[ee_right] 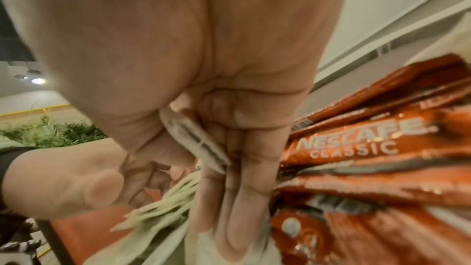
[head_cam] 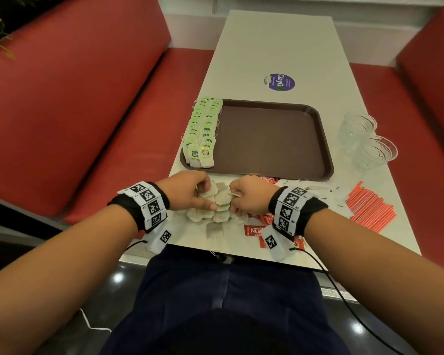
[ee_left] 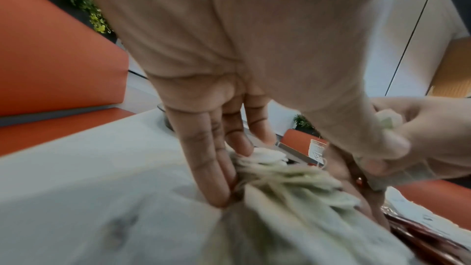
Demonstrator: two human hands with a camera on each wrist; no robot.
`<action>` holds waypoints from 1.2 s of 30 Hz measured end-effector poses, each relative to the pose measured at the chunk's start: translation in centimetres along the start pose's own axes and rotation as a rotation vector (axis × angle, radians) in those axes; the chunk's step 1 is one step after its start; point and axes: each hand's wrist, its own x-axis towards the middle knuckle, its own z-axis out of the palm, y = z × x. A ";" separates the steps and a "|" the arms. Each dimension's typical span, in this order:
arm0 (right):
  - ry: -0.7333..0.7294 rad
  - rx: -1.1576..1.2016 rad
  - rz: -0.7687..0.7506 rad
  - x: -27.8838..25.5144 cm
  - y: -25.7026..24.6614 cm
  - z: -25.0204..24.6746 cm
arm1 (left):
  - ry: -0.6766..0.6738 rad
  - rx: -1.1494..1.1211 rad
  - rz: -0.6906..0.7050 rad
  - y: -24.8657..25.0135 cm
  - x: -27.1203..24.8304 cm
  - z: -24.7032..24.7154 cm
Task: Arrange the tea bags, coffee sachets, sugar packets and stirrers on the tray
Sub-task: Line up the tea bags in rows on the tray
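A brown tray (head_cam: pixel 272 139) lies on the white table, and two rows of green-tagged tea bags (head_cam: pixel 203 129) stand along its left side. In front of the tray lies a heap of loose tea bags (head_cam: pixel 222 198). My left hand (head_cam: pixel 205 198) grips this heap from the left, fingers (ee_left: pixel 211 158) straight against the bags (ee_left: pixel 293 184) and thumb across them. From the right, my right hand (head_cam: pixel 235 201) presses on the heap and pinches one tea bag (ee_right: pixel 196 140) between thumb and fingers. Red Nescafe sachets (head_cam: pixel 254 230) (ee_right: pixel 356 142) lie under my right wrist.
Red stirrers (head_cam: pixel 369 206) are fanned out at the right front of the table, with white sugar packets (head_cam: pixel 315 187) between them and the tray. Two clear glasses (head_cam: pixel 364 139) stand right of the tray. Red bench seats flank the table on both sides.
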 end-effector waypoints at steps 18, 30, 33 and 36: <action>0.243 0.082 -0.024 0.6 0.5 -1.3 | 0.270 0.200 0.032 2.5 1.4 -3.3; 0.609 0.247 -0.193 3.4 1.8 -3.5 | 0.488 -0.079 0.136 5.3 3.5 -5.9; 0.636 0.373 -0.183 4.7 2.4 -4.4 | 0.370 -0.171 0.023 4.0 5.6 -4.8; 0.640 0.405 -0.151 6.0 2.8 -5.6 | 0.403 -0.242 -0.017 3.0 8.1 -4.6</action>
